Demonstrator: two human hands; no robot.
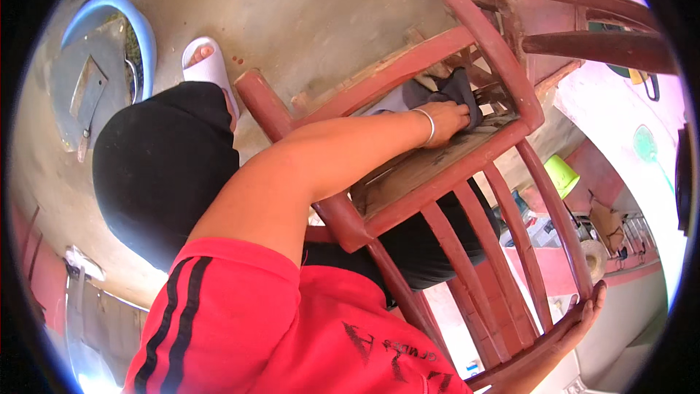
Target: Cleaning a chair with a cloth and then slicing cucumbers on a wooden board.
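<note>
A red-brown wooden chair point(452, 201) lies tilted across my lap, its slatted back toward the lower right. My left hand point(446, 121), with a thin bracelet at the wrist, reaches over the chair's frame to the bare wooden panel inside it. Its fingers are closed on a dark grey cloth point(470, 95) pressed against the wood. Part of the cloth is hidden behind the hand and wrist. At the lower right, my right hand point(583, 315) grips the end of the chair's curved top rail; some of its fingers are hidden behind the rail.
At the far left stands a blue basin point(149, 47) with a grey board point(65, 95) over it and a flat trowel-like tool point(87, 89) on the board. Another wooden chair point(598, 47) is at the upper right. A lime-green bucket point(561, 175) stands beyond the slats.
</note>
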